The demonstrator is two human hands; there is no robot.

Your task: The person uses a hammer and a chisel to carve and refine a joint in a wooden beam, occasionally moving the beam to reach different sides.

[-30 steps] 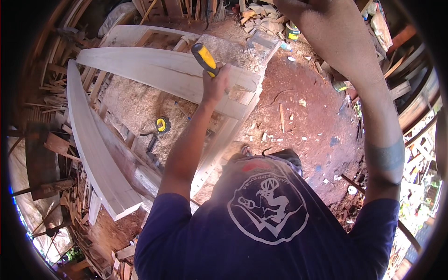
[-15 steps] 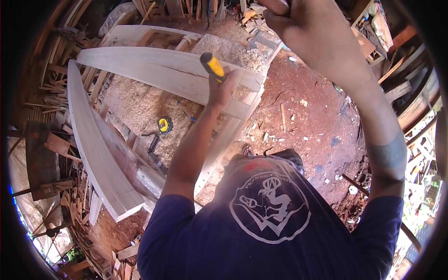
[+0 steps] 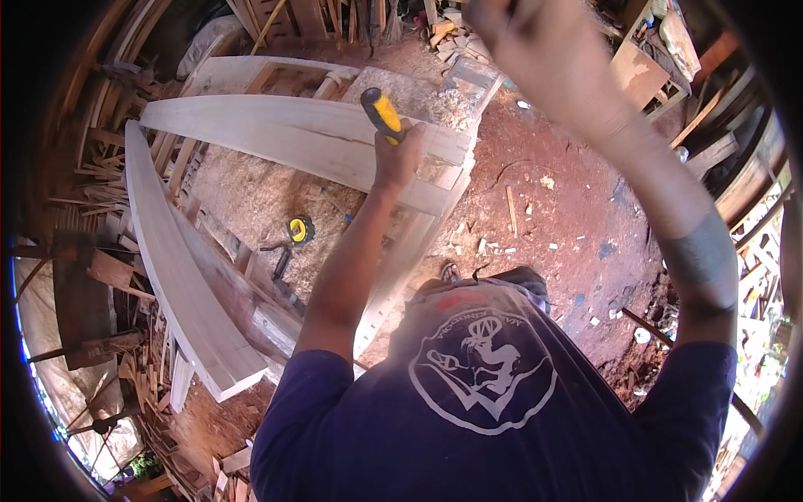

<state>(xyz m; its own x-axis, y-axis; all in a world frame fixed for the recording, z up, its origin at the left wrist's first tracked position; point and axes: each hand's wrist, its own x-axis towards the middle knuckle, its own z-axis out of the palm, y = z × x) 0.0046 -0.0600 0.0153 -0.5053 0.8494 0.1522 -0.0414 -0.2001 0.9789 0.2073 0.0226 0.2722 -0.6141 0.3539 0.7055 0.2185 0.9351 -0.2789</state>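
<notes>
Right fingers (image 3: 500, 35) — blurred, cut off

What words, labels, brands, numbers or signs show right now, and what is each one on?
Dark blue shirt: small pale lettering curves around a round emblem; not copied out here.
Yellow-and-black handle in the left hand: no readable marking.
Round yellow-and-black item: any marking is too small to read.
I see no other readable text.

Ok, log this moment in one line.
Left hand: grips yellow-black handle over pale plank; right hand: at upper edge, blurred, grip unclear; round yellow-black object: on shavings
</notes>
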